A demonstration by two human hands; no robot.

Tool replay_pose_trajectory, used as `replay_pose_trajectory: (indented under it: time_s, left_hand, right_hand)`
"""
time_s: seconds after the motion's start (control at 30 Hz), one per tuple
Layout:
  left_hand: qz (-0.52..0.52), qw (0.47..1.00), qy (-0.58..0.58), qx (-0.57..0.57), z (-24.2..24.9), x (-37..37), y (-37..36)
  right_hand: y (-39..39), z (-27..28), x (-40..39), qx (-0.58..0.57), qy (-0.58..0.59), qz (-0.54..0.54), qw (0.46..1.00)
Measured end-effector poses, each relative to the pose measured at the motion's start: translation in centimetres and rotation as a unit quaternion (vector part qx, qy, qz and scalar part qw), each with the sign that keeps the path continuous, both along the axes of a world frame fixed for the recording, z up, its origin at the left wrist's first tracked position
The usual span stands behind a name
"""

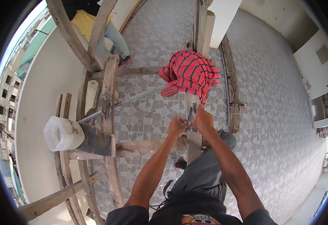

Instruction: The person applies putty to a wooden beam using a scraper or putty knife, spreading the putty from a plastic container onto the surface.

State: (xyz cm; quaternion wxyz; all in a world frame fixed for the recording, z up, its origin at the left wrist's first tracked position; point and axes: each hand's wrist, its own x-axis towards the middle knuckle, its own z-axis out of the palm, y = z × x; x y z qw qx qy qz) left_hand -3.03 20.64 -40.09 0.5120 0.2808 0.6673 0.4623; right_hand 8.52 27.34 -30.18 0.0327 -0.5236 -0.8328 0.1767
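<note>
In front of my body, my left hand (pixel 179 126) is closed in a pinch at the lower part of a dark, narrow, flat-looking piece (pixel 190 113). My right hand (pixel 203 119) is beside it, its fingers curled around the same piece. The kind of thing it is cannot be made out, and my fingers hide part of it. Under the hands runs an upright wooden post (pixel 194 144). Just beyond the hands, a red cloth with black stripes (pixel 190 71) is bunched up, its twisted end hanging close to my right fingers.
On the left, a whitish plastic container (pixel 63 134) sits by a dark board (pixel 97 141) on timber scaffolding (pixel 109 93). A wooden crossbar (pixel 145 147) passes left of my legs. Another person (pixel 115 37) stands at the upper left. Right of the cloth lies a long beam (pixel 232 86).
</note>
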Motion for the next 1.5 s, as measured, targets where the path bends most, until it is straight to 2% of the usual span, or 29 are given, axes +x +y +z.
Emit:
replay_pose_trajectory:
  time_s: [0.07, 0.2, 0.3, 0.53, 0.6, 0.7, 0.8, 0.93, 1.03, 1.13, 1.23, 1.33, 1.5]
  left_hand:
    - [0.004, 1.0, -0.01, 0.008, 0.0, -0.3, 0.1]
    - [0.004, 1.0, -0.019, 0.0, -0.2, -0.1, -0.3]
    - [0.01, 1.0, -0.006, -0.003, 0.5, 0.0, -0.2]
    - [0.005, 1.0, -0.004, -0.005, 0.2, -0.1, -0.3]
    - [0.023, 1.0, -0.014, -0.007, 0.5, 0.2, -0.8]
    - [0.015, 0.998, -0.06, -0.019, 1.1, -0.1, -1.1]
    - [0.019, 0.996, -0.084, -0.005, 0.2, -0.4, -1.1]
    - [0.031, 0.993, -0.116, 0.004, -0.1, -0.1, -1.4]
    - [0.024, 0.999, -0.024, -0.03, 0.4, 0.0, -1.2]
    - [-0.003, 0.978, 0.203, 0.035, 0.8, 0.7, -2.0]
    - [0.017, 0.987, 0.158, -0.02, 2.3, 1.5, -2.8]
    - [0.035, 0.981, 0.191, -0.025, 2.8, 1.8, -3.1]
    - [-0.011, 0.982, 0.19, -0.014, 2.3, 1.3, -2.7]
  right_hand:
    - [-1.8, -1.0, 1.0, 0.042, -0.006, 0.001, 0.999]
    - [-0.3, -1.0, -0.6, 0.001, -0.031, -0.013, 0.999]
    - [1.1, -0.9, -1.1, 0.01, -0.004, -0.005, 1.0]
    - [-1.3, -0.6, 0.1, 0.003, -0.02, -0.034, 0.999]
    - [1.0, -0.6, -1.6, -0.027, -0.031, -0.056, 0.998]
    - [0.3, -0.4, -1.3, -0.009, -0.004, -0.037, 0.999]
    - [-2.5, -0.6, -0.4, 0.004, -0.024, -0.061, 0.998]
    - [-1.0, -0.2, -1.7, -0.009, 0.008, -0.066, 0.998]
    - [1.5, -0.3, -2.8, -0.018, -0.007, -0.069, 0.997]
    - [-0.5, 0.3, -2.0, -0.011, -0.021, -0.073, 0.997]
    - [-2.8, 0.9, -0.9, -0.009, -0.019, -0.058, 0.998]
    - [-2.3, 0.4, -0.9, -0.021, -0.01, -0.062, 0.998]
    - [-0.5, -0.2, -1.6, -0.013, -0.005, -0.09, 0.996]
